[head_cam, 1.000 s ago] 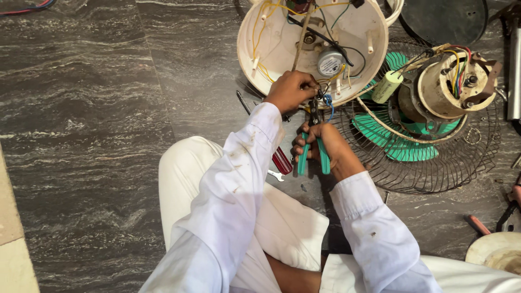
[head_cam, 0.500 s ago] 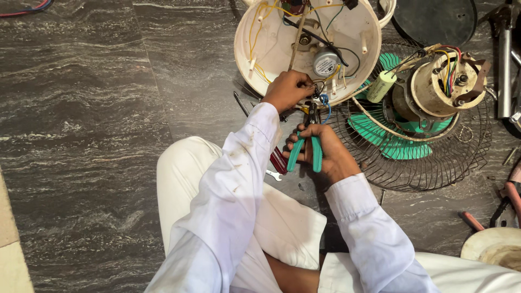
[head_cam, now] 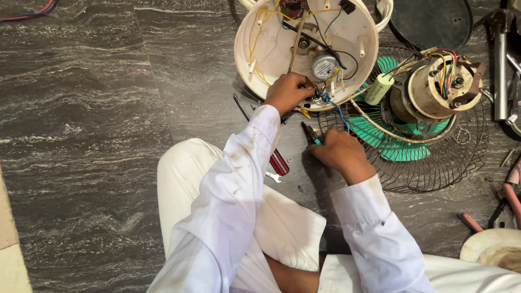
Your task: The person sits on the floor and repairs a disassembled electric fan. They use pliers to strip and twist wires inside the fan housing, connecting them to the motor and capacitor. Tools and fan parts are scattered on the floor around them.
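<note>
L hand (head_cam: pixel 288 91) pinches wires at near rim of open cream fan housing (head_cam: pixel 266 40), lying at far edge of the floor. R hand (head_cam: pixel 341 153) closed round green-handled pliers (head_cam: pixel 311 134), jaws toward the blue wire (head_cam: pixel 335 106). Risks: jaws nick neighbouring yellow leads, cramped bundle; tug could tear wire off small grey motor (head_cam: pixel 324 66); L fingertips sit close to jaws, pinch likely. Red-handled screwdriver (head_cam: pixel 279 161) just beside L sleeve, could roll.
</note>
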Available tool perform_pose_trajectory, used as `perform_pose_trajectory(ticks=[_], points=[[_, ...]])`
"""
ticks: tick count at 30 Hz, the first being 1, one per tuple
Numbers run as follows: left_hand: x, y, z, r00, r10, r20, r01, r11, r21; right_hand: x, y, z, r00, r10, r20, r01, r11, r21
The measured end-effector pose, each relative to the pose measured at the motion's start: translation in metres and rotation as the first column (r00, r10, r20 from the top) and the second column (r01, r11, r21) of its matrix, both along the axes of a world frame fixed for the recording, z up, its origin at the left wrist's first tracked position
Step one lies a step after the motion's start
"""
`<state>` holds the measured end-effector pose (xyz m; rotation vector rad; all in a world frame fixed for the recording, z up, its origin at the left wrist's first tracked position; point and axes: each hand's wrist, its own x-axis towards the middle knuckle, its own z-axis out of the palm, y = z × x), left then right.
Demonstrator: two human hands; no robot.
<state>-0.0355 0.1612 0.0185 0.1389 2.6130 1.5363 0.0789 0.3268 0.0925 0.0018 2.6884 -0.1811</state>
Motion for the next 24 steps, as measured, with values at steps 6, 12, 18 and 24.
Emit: perform_pose_trajectory(ticks=[6, 12, 18, 24], points=[[-0.002, 0.003, 0.001, 0.999, 0.031, 0.012, -0.030, 0.998, -0.062, 0.001, -0.019, 0.001, 0.912, -0.011, -0.410, -0.061, 0.985, -0.162], [-0.001, 0.006, 0.003, 0.995, 0.072, 0.070, -0.067, 0.996, -0.065, -0.023, -0.025, -0.006, 0.667, -0.209, -0.715, -0.180, 0.886, -0.428], [-0.003, 0.008, 0.002, 0.993, 0.088, 0.085, -0.080, 0.993, -0.091, -0.027, -0.029, -0.015, 0.684, -0.164, -0.710, -0.065, 0.957, -0.283], [-0.004, 0.007, -0.004, 0.992, 0.067, 0.105, -0.057, 0.993, -0.099, -0.025, -0.030, -0.024, 0.618, -0.142, -0.773, -0.112, 0.958, -0.265]])
